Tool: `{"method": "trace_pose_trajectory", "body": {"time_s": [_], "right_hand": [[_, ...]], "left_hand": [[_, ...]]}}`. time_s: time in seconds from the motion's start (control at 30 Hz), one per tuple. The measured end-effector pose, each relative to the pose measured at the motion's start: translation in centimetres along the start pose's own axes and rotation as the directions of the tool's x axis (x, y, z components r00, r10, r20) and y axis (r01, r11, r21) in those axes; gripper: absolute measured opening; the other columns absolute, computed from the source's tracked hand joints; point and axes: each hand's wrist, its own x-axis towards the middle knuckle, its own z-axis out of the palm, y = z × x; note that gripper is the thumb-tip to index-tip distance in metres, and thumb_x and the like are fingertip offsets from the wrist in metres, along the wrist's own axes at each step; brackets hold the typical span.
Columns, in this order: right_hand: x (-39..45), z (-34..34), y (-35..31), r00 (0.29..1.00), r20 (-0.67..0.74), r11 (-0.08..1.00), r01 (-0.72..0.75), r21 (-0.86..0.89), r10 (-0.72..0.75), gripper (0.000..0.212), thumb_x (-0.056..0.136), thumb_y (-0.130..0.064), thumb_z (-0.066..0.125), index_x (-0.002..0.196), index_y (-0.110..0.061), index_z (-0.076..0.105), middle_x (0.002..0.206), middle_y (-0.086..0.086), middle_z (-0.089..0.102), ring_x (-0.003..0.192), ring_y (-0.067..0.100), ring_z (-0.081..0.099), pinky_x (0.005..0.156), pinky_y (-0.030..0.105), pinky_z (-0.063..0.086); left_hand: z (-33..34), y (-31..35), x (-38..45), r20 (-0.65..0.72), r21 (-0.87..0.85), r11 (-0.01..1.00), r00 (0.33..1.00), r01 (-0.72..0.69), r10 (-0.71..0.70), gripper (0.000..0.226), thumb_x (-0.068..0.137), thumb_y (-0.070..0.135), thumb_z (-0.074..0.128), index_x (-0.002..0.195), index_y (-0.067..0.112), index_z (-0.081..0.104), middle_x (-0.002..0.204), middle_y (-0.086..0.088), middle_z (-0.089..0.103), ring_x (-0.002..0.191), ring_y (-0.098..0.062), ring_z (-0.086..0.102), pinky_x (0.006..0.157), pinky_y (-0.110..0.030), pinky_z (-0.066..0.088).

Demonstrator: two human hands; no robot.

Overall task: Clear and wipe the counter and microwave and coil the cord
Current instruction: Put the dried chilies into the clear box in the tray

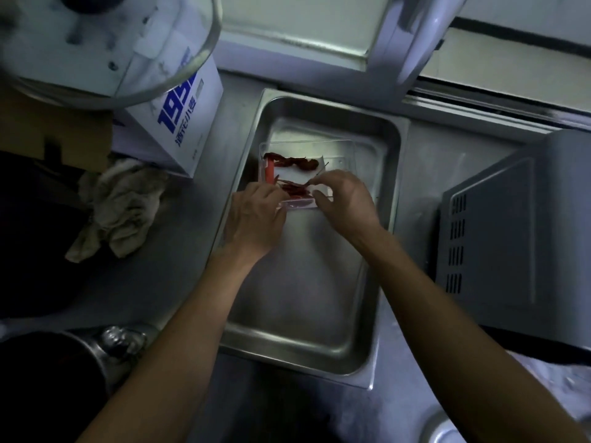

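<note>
Pinching at the near edge of a clear plastic container (339,155), the fingers (315,180) of the right hand (347,199) are curled in, thumb and forefinger closed on what looks like a thin stem among the dried red chillies (295,163); exactly what they hold is too small to tell. The left hand (254,219) has its fingers curled against the container's near-left corner, gripping it there.

The container sits in the far half of a stainless steel tray (307,346), which is shallow, rectangular and round-cornered. Chillies lie on a white lining inside the container, with an orange-red strip (270,169) along its left side.

The tray rests on a dull steel worktop (166,276). To its left lies a crumpled, greyish cloth (120,206), touching the base of a white carton with blue print (179,123). A round glass lid (105,43) hangs blurred over the carton's top. Right of the tray stands the grey microwave (518,238), its vented back panel facing the camera. At the near left a dark metal pot (57,362) shows its rim.

Behind the worktop runs a pale wall ledge (294,43) and a white frame; light is dim and cold.
</note>
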Motion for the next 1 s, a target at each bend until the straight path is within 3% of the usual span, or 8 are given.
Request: {"method": "trace_pose_trajectory", "body": {"time_s": [0.27,0.4,0.53,0.67,0.77,1.0], "right_hand": [[-11.4,-3.2,-0.2,0.996,0.063,0.998,-0.057,-0.009,0.058,0.028,0.094,-0.027,0.063,0.121,-0.019,0.066,0.125,0.002,0.066,0.114,0.021,0.059,0.095,0.042,0.051],[-16.8,-3.4,0.4,0.995,0.077,0.998,-0.065,0.026,0.063,0.029,0.091,-0.023,0.066,0.119,-0.016,0.069,0.122,0.005,0.068,0.111,0.028,0.062,0.094,0.043,0.050],[-21.4,-4.0,1.8,0.992,0.102,0.995,-0.084,0.049,0.078,0.035,0.092,-0.024,0.064,0.126,-0.016,0.065,0.128,0.007,0.065,0.115,0.030,0.060,0.097,0.044,0.048],[-25.9,-5.8,3.8,0.988,0.119,0.993,-0.101,0.060,0.093,0.038,0.094,-0.027,0.060,0.131,-0.017,0.062,0.133,0.007,0.062,0.116,0.032,0.058,0.097,0.043,0.047],[-28.7,-7.6,5.4,0.988,0.120,0.993,-0.105,0.054,0.098,0.038,0.094,-0.028,0.059,0.130,-0.018,0.061,0.130,0.008,0.063,0.113,0.035,0.060,0.093,0.046,0.049],[-34.3,-11.1,8.4,0.975,0.067,0.977,-0.212,0.027,0.210,0.038,0.095,-0.031,0.060,0.132,-0.020,0.060,0.133,0.001,0.062,0.119,0.028,0.057,0.095,0.039,0.044]], "left_hand": [[-2.9,5.4,-7.2,0.070,-0.053,0.998,0.997,-0.037,0.041,0.035,0.095,0.030,0.047,0.120,0.014,0.065,0.121,-0.007,0.066,0.113,-0.027,0.056,0.094,-0.049,0.046],[-3.2,8.5,-11.2,0.126,0.011,0.999,0.991,-0.038,0.036,0.039,0.093,0.032,0.047,0.121,0.012,0.065,0.118,-0.010,0.066,0.109,-0.029,0.057,0.090,-0.048,0.048],[-2.5,12.5,-14.8,0.227,0.083,0.996,0.974,-0.023,0.004,0.048,0.090,0.038,0.045,0.128,0.013,0.062,0.127,-0.008,0.063,0.117,-0.030,0.055,0.097,-0.047,0.044],[-0.8,16.0,-17.5,0.236,0.068,0.997,0.972,-0.034,0.017,0.053,0.085,0.041,0.042,0.124,0.012,0.064,0.125,-0.010,0.065,0.115,-0.034,0.057,0.095,-0.049,0.048],[0.3,18.8,-18.9,0.249,0.092,0.995,0.968,-0.047,0.023,0.049,0.085,0.037,0.049,0.125,0.013,0.063,0.124,-0.010,0.066,0.115,-0.034,0.059,0.094,-0.048,0.049],[1.9,24.6,-20.6,0.256,0.087,0.983,0.957,-0.159,0.132,0.040,0.095,0.030,0.059,0.133,0.016,0.058,0.132,-0.008,0.062,0.116,-0.032,0.058,0.095,-0.046,0.049]]}}
